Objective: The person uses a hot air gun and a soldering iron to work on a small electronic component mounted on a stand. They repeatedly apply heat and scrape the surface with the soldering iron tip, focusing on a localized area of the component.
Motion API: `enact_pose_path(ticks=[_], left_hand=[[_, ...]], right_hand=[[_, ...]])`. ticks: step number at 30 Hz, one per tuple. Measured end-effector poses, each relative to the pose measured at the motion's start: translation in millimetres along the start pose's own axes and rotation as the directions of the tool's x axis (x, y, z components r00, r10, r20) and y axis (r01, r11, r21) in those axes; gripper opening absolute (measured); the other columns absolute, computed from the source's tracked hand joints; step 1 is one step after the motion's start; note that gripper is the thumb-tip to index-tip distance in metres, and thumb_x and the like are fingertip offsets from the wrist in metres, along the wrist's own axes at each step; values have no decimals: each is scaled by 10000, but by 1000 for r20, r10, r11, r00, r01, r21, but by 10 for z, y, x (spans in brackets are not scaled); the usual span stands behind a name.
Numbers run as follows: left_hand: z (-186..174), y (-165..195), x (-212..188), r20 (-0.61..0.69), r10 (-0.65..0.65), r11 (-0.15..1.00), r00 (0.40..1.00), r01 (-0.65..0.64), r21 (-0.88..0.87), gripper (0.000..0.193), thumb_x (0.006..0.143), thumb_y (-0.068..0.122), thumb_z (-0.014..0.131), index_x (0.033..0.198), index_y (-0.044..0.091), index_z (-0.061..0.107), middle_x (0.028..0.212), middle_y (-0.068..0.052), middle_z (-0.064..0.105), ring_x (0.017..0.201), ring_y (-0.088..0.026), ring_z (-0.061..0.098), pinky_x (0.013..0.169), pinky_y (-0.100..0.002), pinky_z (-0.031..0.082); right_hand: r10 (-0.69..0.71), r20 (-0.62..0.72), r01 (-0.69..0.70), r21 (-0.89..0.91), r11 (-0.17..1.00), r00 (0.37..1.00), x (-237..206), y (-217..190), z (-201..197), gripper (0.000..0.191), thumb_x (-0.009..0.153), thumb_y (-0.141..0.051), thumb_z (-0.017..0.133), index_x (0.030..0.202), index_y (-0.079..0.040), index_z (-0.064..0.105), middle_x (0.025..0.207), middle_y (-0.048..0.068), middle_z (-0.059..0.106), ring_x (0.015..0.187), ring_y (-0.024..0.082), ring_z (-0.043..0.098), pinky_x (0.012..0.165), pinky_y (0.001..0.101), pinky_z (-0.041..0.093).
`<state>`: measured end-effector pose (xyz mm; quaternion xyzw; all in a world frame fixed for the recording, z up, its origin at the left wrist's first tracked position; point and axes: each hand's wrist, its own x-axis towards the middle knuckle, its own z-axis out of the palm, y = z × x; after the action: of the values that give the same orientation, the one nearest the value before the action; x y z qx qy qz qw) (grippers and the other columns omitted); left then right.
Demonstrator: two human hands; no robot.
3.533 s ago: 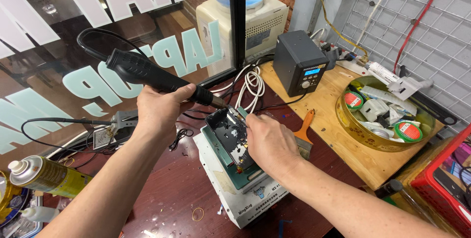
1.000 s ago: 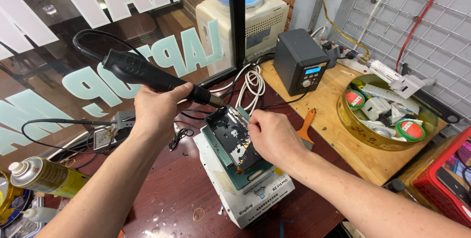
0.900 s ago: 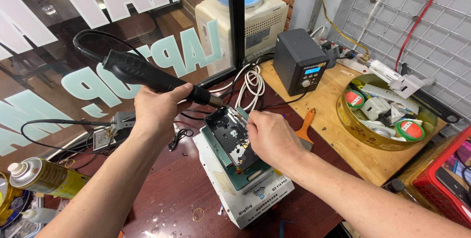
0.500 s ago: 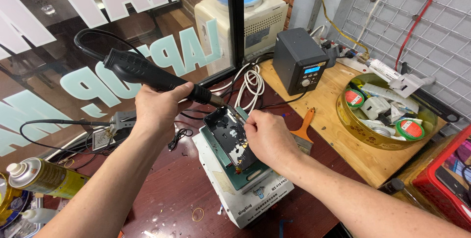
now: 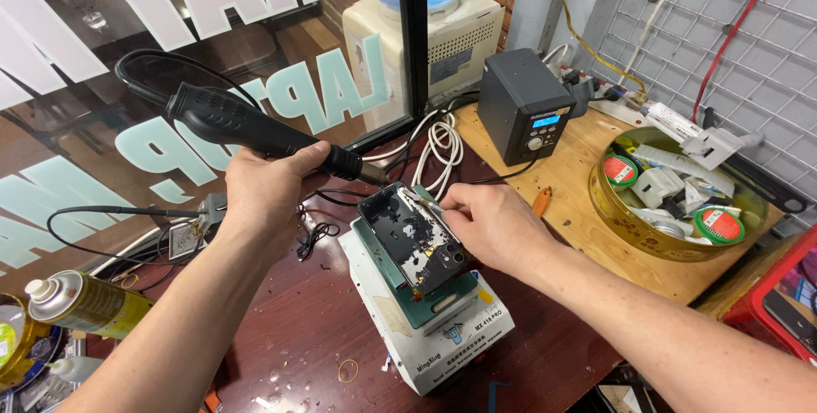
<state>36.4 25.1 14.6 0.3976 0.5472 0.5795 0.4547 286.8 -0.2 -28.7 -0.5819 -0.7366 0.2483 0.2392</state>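
Your left hand (image 5: 264,196) stays wrapped around the black hot-air handle (image 5: 247,128), nozzle aimed at the opened phone (image 5: 417,239) just right of it. Your right hand (image 5: 494,226) has shifted slightly, still pinching tweezers (image 5: 423,201) over the phone's top edge, so the heating work continues.

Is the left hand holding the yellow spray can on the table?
No, the left hand grips the black hot-air handle, while the yellow spray can lies apart near the left edge.
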Motion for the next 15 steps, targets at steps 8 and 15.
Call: enact_pose_path(ticks=[8, 15], left_hand=[[29, -18, -7, -40, -24, 998, 999, 26, 50, 264, 859, -16, 720, 1076, -22, 569, 1011, -148, 704, 890, -238, 762, 733, -315, 666], [24, -97, 8, -54, -63, 995, 997, 67, 73, 264, 858, 1, 740, 1068, -23, 582, 1004, -134, 700, 884, -221, 747, 747, -310, 661]], right_hand=[[-114, 97, 129, -170, 977, 989, 213, 187, -166, 148, 883, -244, 688, 977, -180, 782, 928, 57, 781, 904, 312, 723, 792, 440, 545], [-307, 144, 338, -337, 878, 941, 548, 322, -212, 134, 885, -251, 685, 967, -158, 737, 976, 29, 762, 950, 321, 702, 791, 478, 532]])
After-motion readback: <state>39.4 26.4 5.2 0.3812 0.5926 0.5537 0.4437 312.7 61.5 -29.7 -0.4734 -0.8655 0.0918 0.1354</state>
